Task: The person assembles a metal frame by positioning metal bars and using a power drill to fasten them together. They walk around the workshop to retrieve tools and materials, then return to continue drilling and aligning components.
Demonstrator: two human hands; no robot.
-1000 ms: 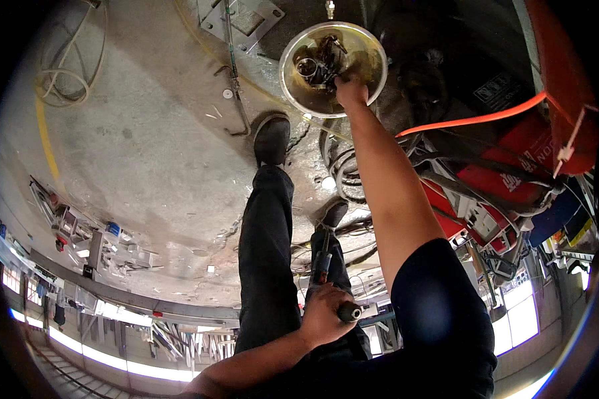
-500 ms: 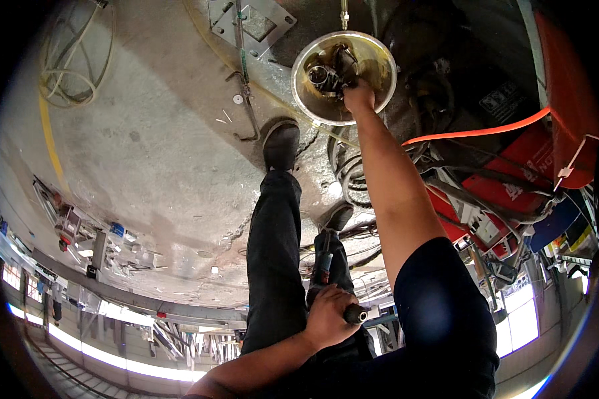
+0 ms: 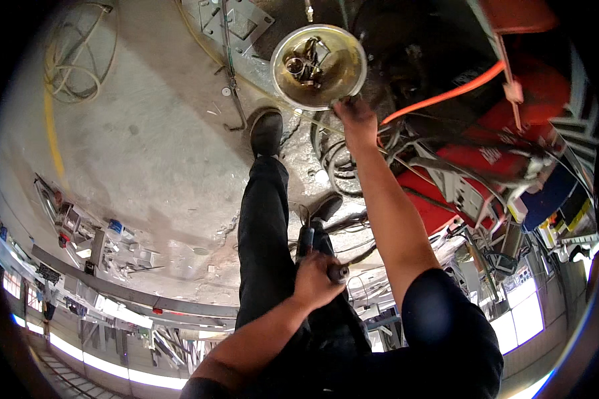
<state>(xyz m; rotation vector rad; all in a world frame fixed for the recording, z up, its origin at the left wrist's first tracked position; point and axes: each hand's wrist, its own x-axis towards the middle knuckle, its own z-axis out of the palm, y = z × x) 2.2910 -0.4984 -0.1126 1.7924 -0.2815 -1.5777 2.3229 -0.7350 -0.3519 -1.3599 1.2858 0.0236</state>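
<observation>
Floor: grey concrete (image 3: 153, 146), with a yellow line (image 3: 51, 143) at the left.
Bowl: the round metal bowl (image 3: 345, 73) sits beyond the shoes (image 3: 266, 133); dark metal parts (image 3: 306, 66) lie inside it.
Left hand: the left hand (image 3: 317, 282) is wrapped around a dark tool (image 3: 338, 273) above the legs.
Right hand: the right hand (image 3: 358, 121) is by the bowl's near rim, its fingertips in shadow; I cannot tell whether they grip anything.
Hose: an orange hose (image 3: 446, 95) runs right of that hand.
Plate: a metal plate (image 3: 261, 20) lies left of the bowl.
</observation>
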